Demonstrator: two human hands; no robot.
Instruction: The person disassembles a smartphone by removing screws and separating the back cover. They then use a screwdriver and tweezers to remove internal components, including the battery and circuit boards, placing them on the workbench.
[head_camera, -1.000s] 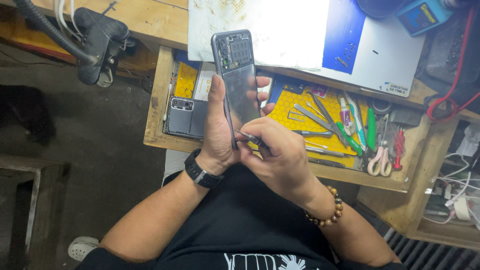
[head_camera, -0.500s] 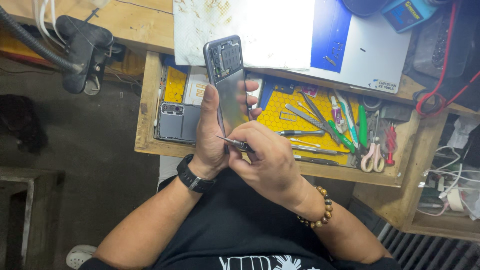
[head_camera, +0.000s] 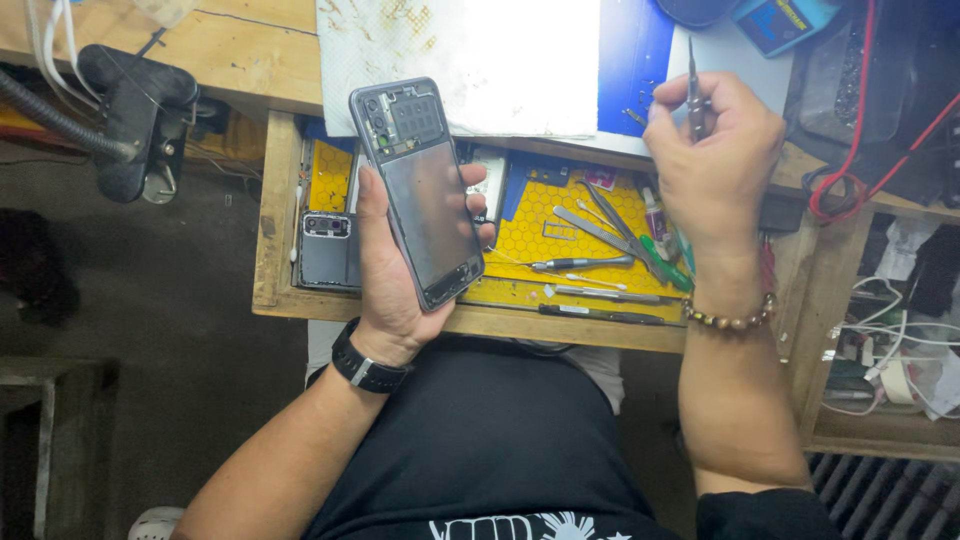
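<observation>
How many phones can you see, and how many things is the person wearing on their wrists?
Phones: 2 – the opened phone held in the left hand, and a grey phone lying in the drawer.
Wrist things: 2 – a black watch on the left wrist, a bead bracelet on the right.
Total: 4

The right hand holds a thin metal tool.

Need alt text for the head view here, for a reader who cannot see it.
Seen from above, a seated person's left hand holds an opened phone with its back cover off, while the right hand is raised with a thin metal tool pinched upright. Below the hands, an open wooden drawer holds a yellow mat with screwdrivers and tweezers.
</observation>
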